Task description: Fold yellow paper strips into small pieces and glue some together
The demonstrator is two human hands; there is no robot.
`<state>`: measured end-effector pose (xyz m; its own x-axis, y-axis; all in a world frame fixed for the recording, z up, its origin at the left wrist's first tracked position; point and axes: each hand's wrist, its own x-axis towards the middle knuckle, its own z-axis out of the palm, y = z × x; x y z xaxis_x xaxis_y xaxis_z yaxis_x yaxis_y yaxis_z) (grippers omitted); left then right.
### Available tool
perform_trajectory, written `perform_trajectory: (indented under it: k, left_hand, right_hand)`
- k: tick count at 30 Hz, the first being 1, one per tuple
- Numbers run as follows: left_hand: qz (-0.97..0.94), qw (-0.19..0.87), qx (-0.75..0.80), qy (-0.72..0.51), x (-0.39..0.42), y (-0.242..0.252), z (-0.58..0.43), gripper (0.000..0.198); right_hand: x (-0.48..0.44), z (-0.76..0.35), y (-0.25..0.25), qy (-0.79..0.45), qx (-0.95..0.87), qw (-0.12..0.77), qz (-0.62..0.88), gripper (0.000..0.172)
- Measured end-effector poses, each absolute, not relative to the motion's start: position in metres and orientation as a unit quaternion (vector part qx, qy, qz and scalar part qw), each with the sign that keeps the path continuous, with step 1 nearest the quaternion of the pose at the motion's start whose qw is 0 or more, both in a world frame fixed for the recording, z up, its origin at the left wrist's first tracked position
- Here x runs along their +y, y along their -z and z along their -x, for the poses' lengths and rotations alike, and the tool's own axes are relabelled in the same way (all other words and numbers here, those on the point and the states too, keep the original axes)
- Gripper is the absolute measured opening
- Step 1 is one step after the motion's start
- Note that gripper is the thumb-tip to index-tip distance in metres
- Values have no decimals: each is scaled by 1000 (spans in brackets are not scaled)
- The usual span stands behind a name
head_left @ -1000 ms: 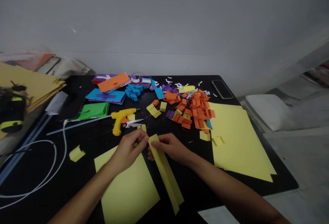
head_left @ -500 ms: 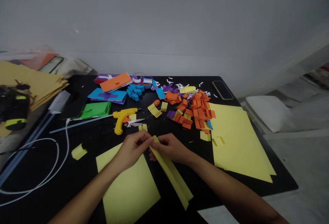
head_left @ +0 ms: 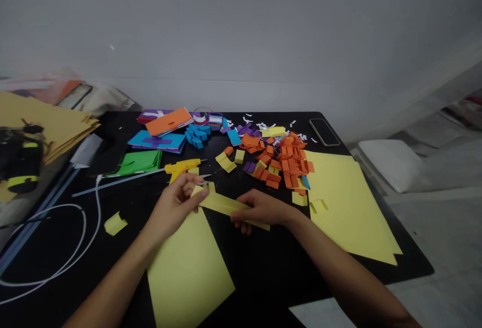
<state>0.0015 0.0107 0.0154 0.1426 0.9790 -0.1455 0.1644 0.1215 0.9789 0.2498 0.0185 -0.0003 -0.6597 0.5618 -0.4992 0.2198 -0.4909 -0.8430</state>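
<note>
The yellow strip point(head_left: 220, 203) is turning crosswise, so two grips are sharing it: left hand point(head_left: 173, 205) pinching one end, right hand point(head_left: 261, 208) grasping near the other.

Dim, flat light greys the wall point(head_left: 241, 31), and the outer edges look smeared.

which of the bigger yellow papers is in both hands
The narrow creased strip, held by the left hand and right hand. The wide sheet at left and overlapping sheets at right lie flat, unheld.
</note>
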Motion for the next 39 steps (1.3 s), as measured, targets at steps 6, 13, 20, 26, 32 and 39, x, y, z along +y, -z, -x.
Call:
perform_trajectory:
  k: [6, 13, 20, 26, 32, 39]
  left_hand:
    - [-606, 513, 525, -307, 8, -3, -4, 35]
    - [-658, 371, 595, -275, 2, 15, -11, 23]
    - [-710, 288, 592, -250, -3, 17, -14, 16]
    - [-858, 132, 423, -261, -6, 17, -19, 17]
    - [-905, 112, 348, -216, -10, 26, -24, 21]
    - [-912, 89, 343, -207, -11, 20, -27, 21]
  right_hand:
    - [29, -265, -16, -642, -618, 80, 447, 30]
    - [12, -270, -5, -252, -814, 312, 421, 14]
    - [-16, -265, 26, -98, -887, 256, 371, 9]
    - [-17, -265, 27, -84, -893, 241, 371, 16]
    - [-14, -265, 23, -71, -911, 188, 361, 16]
    - [-14, -264, 19, -44, -918, 160, 361, 14]
